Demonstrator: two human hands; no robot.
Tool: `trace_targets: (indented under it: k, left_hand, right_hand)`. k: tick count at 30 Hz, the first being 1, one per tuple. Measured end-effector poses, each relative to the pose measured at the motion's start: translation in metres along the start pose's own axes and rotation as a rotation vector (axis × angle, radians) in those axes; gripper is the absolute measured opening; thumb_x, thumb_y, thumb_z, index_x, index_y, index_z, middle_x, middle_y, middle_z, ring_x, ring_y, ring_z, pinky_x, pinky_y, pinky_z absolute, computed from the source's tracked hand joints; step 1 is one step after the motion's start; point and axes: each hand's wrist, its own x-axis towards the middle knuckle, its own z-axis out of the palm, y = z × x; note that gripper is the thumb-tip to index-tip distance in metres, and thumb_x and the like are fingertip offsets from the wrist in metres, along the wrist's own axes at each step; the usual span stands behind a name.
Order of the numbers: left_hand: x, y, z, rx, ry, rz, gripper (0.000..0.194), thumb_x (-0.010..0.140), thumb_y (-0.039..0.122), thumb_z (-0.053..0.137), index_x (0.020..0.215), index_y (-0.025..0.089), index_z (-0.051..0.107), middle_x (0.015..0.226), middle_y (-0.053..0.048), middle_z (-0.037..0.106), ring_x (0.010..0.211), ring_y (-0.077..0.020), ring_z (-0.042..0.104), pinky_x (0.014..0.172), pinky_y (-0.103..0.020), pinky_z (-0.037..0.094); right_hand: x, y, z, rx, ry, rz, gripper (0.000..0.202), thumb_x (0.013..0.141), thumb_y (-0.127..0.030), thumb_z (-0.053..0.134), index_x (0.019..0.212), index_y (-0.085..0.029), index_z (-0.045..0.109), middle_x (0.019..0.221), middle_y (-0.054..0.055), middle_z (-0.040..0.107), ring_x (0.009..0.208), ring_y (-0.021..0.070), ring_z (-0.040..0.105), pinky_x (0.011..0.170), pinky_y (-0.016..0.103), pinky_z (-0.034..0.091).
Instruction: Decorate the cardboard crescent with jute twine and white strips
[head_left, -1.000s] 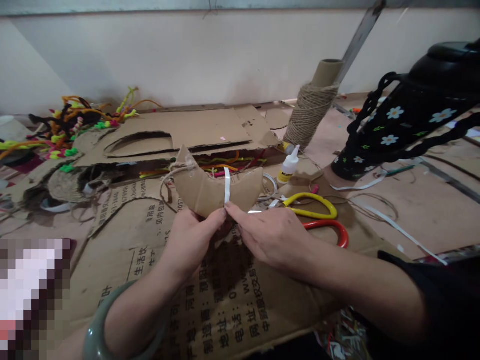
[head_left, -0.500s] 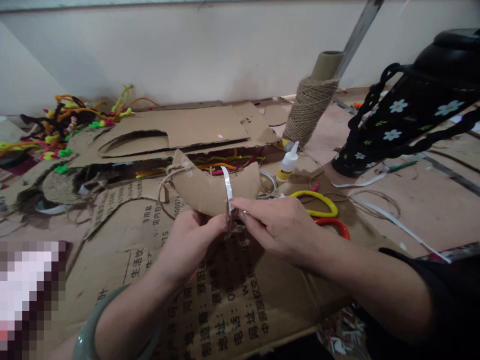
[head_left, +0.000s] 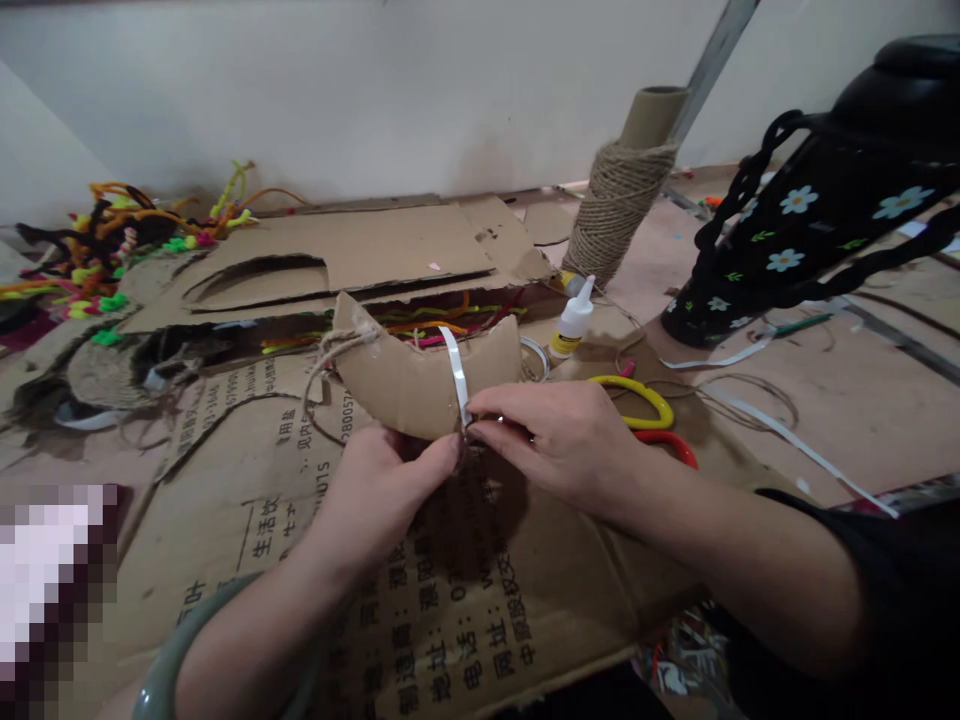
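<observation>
A crescent-shaped piece of cardboard (head_left: 405, 385) is held up above the printed cardboard sheet (head_left: 315, 590). My left hand (head_left: 390, 465) grips its lower edge, thumb in front and the other fingers hidden behind. Across the crescent runs a narrow white strip (head_left: 454, 365). My right hand (head_left: 559, 435) pinches the strip's lower end at the crescent's bottom edge, beside my left thumb. Brown twine (head_left: 319, 375) is wound round the crescent's left tip and hangs in a loop.
Right of the crescent stand a small glue bottle (head_left: 572, 322), a twine-wrapped tube (head_left: 621, 210) and a black flowered bottle (head_left: 795, 215). Yellow and red handles (head_left: 637, 400) lie behind my right hand. Coloured pipe cleaners (head_left: 120, 240) pile up at the left, beside cut cardboard (head_left: 397, 240).
My right index finger, which was stretched along the strip, has drawn in to pinch its lower end against the thumb. The crescent stays nearly in place. The view has shifted slightly.
</observation>
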Motion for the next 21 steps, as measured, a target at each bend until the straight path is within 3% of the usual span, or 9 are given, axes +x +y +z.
trace_targets:
  k: [4,8,21]
  left_hand:
    - [-0.001,0.004,0.002,0.182,0.062,0.042,0.017,0.066,0.02,0.068,0.082,0.02,0.074,0.078,-0.003,0.073,0.077,-0.0209,0.065,0.07,-0.028,0.051]
    - [-0.003,0.009,0.004,0.314,0.079,0.051,0.015,0.07,0.021,0.063,0.08,0.018,0.073,0.076,-0.003,0.073,0.075,-0.0206,0.064,0.069,-0.028,0.051]
    - [-0.003,0.009,0.006,0.374,0.065,0.063,0.016,0.073,0.02,0.058,0.082,0.017,0.072,0.077,-0.001,0.073,0.076,-0.0189,0.066,0.069,-0.026,0.052]
  right_hand:
    - [0.001,0.0,0.001,-0.01,-0.003,0.011,0.017,0.088,-0.027,0.05,0.09,-0.017,0.064,0.08,0.0,0.07,0.071,0.0112,0.064,0.064,0.02,0.042]
    - [0.0,0.0,0.0,-0.014,-0.012,0.016,0.018,0.088,-0.028,0.05,0.087,-0.017,0.064,0.078,0.0,0.07,0.069,0.0115,0.064,0.063,0.021,0.042]
    - [0.001,0.0,0.001,-0.042,0.002,-0.006,0.02,0.089,-0.026,0.047,0.086,-0.015,0.064,0.077,0.002,0.069,0.068,0.013,0.065,0.061,0.022,0.042]
